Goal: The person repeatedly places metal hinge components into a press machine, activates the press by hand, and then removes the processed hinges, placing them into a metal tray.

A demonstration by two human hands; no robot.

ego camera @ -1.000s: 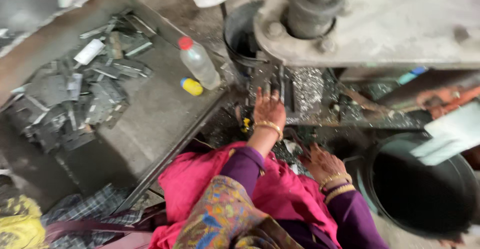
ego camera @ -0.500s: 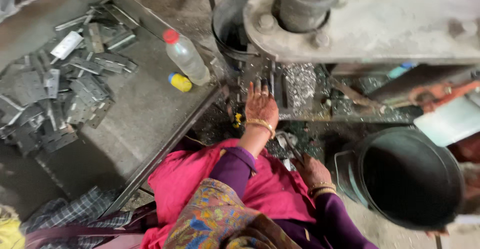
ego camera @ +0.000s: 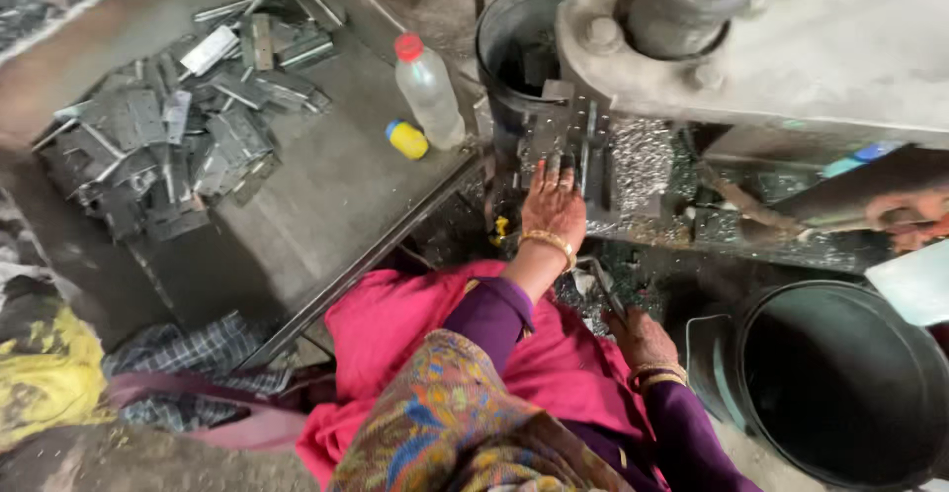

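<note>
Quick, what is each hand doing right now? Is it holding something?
Left hand: open, fingers spread flat on the metal piece under the press, gripping nothing.
Right hand: low by the scrap metal; cannot tell if it holds anything.

A metal workshop.
My seat faces a heavy press (ego camera: 692,17), cut plates (ego camera: 168,146) heaped on the worktop (ego camera: 326,185), shavings (ego camera: 641,161) everywhere.

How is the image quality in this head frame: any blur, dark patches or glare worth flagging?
Head view: light is dim and flat, without glare; the left hand on the press bed and the plastic bottle read fairly sharp; the right hand sits in shadow, its grasp unclear; the black bucket interior is nearly featureless; the metal plates look soft, and straight edges bow toward the frame borders.
</note>
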